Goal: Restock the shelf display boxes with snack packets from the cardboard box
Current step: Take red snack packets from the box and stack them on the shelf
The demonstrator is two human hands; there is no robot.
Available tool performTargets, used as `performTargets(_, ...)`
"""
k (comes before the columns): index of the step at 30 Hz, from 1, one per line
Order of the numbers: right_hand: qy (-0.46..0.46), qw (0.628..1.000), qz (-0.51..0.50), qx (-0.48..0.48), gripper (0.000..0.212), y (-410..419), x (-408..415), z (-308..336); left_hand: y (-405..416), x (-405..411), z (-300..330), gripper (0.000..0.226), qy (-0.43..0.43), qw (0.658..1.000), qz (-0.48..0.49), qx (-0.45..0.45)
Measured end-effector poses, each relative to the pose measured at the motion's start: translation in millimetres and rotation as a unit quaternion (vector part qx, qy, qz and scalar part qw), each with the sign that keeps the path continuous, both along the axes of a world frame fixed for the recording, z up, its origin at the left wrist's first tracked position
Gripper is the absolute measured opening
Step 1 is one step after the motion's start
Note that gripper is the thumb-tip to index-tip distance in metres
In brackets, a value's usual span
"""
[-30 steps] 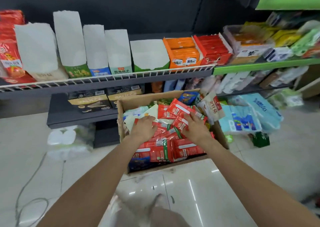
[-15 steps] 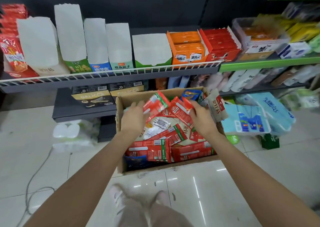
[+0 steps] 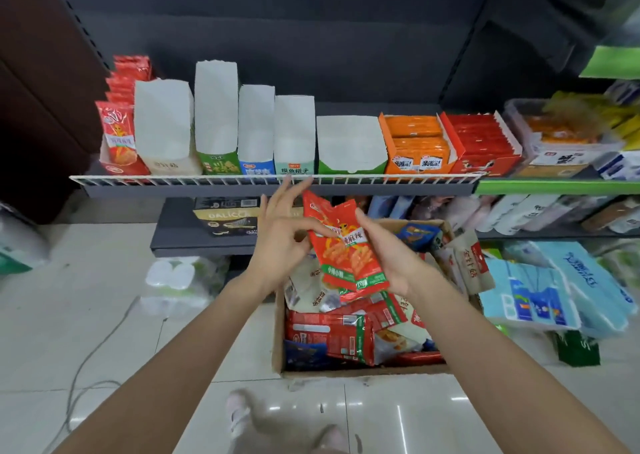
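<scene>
Above the open cardboard box (image 3: 278, 342), both hands hold up two red snack packets (image 3: 349, 263) with green bottom bands. My right hand (image 3: 391, 259) grips them from the right, thumb over the front. My left hand (image 3: 282, 235) pinches their left edge with thumb and forefinger while its other fingers spread upward. The box is full of mixed red, white and blue packets. On the wire-fronted shelf (image 3: 207, 180) stands a row of display boxes: a red one (image 3: 119, 142) at far left holding matching red packets, then several white-walled ones (image 3: 162, 124) whose contents are hidden.
Full orange (image 3: 415, 148) and red (image 3: 481, 145) display boxes sit further right on the shelf. Blue tissue packs (image 3: 540, 291) lie right of the cardboard box, and a wrapped roll pack (image 3: 176, 284) and a cable (image 3: 79, 377) lie on the tiled floor to the left. My feet are below the box.
Both hands have risen out of the box with the red packets, from among the pile to just under the shelf edge. The view has tilted up toward the shelf.
</scene>
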State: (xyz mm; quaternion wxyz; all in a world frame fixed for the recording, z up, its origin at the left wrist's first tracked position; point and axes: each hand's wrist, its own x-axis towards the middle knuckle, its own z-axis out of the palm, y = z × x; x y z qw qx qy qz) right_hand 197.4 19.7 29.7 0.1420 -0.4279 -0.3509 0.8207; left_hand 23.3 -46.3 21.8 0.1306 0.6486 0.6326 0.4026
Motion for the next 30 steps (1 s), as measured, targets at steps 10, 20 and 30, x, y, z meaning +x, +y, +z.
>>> performTargets(10, -0.003, 0.99, -0.031, 0.138, 0.044, -6, -146, 19, -16, -120, 19, 0.031, -0.28, 0.957, 0.053, -0.058)
performTargets(20, 0.001, 0.973, -0.062, 0.223, 0.021, -22, -338, 43, -26, -269, 24, 0.055, -0.222, 0.965, -0.001, -0.135)
performTargets(30, -0.09, 0.929, 0.027, 0.358, 0.027, 9, -430, 68, -10, -391, 32, 0.027, -0.226, 0.963, 0.113, -0.096)
